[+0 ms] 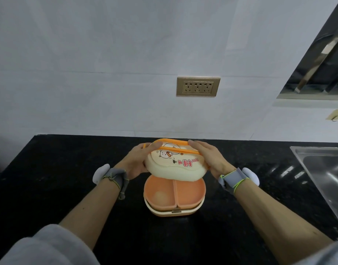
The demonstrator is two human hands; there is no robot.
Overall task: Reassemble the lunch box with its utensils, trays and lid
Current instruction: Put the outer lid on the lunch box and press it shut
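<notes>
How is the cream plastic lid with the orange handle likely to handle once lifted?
The cream plastic lid with the orange handle probably stays stiff: it keeps its shape tilted between the left hand and right hand. Likely light. Its glossy surface may be slippery.

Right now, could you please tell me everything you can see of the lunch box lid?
The lunch box lid is cream-coloured, rounded and looks like glossy plastic, with an orange handle arching over its top. Its top panel carries a cartoon figure and pink "SAY HI" lettering. It is held in the air, tilted, above the orange two-compartment tray seated in the cream base, not yet closed. The left hand and right hand grip its two sides.
</notes>
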